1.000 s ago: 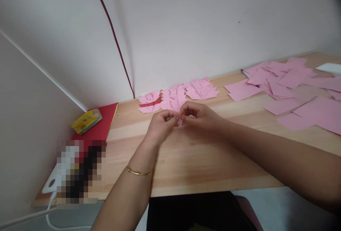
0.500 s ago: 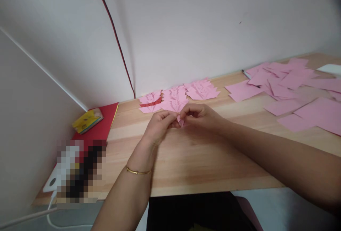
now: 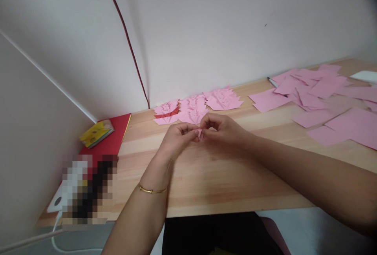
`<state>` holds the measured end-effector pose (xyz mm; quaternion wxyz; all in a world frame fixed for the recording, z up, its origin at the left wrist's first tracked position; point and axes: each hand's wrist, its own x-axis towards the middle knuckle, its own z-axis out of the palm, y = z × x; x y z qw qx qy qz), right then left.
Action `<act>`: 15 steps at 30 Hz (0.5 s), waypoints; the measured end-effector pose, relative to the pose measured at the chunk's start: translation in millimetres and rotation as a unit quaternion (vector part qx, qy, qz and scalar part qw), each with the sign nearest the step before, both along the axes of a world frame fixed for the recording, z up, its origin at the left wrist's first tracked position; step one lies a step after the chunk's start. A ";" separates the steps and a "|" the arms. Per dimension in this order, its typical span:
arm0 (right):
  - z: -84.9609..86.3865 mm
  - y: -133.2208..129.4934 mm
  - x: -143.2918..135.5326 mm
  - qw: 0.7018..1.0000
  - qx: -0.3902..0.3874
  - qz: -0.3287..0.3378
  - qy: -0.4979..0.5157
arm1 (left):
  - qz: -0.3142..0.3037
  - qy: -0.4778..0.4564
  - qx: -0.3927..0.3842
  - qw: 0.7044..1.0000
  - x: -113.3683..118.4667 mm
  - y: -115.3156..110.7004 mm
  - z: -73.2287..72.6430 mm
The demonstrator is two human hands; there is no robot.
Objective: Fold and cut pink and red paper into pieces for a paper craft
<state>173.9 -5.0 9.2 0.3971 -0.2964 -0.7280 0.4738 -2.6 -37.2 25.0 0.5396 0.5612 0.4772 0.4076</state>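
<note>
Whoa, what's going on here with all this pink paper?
Someone is pinching a small piece of pink paper with the left hand and right hand, at a light wooden table. The hands hide most of it. Just beyond, pink paper pieces with jagged edges lie near the white wall. Off to the right, loose pink paper sheets lie overlapping.

Wooden table (image 3: 218, 184) against pale wall (image 3: 206, 31)
</note>
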 end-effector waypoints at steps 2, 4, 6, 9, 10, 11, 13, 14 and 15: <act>-0.9 1.4 0.6 1.000 0.014 -0.009 0.001 | -0.007 0.003 0.001 1.000 -0.7 0.6 0.4; -2.5 2.9 0.9 1.000 0.010 -0.010 0.007 | -0.010 0.006 0.002 1.000 -0.1 0.7 0.6; -3.8 3.8 0.8 1.000 -0.004 -0.002 0.019 | -0.003 0.000 -0.001 1.000 1.4 0.7 -0.7; -4.1 3.8 0.0 0.999 -0.016 0.018 0.035 | 0.020 -0.024 0.002 1.000 4.0 1.0 -5.3; -3.9 3.6 -0.3 0.999 -0.017 0.023 0.037 | 0.030 -0.028 0.006 0.999 4.7 1.3 -7.0; -3.7 3.4 -0.7 0.999 -0.018 0.028 0.040 | 0.040 -0.027 0.013 0.999 5.3 1.5 -8.5; -3.4 3.1 -1.2 0.998 -0.024 0.040 0.046 | 0.057 -0.019 0.028 0.998 6.4 1.8 -10.1; -3.3 3.0 -1.3 0.997 -0.031 0.047 0.052 | 0.062 -0.015 0.035 0.997 6.8 1.8 -10.2; -3.4 3.0 -1.2 0.996 -0.038 0.054 0.057 | 0.064 -0.013 0.041 0.997 7.1 1.9 -9.9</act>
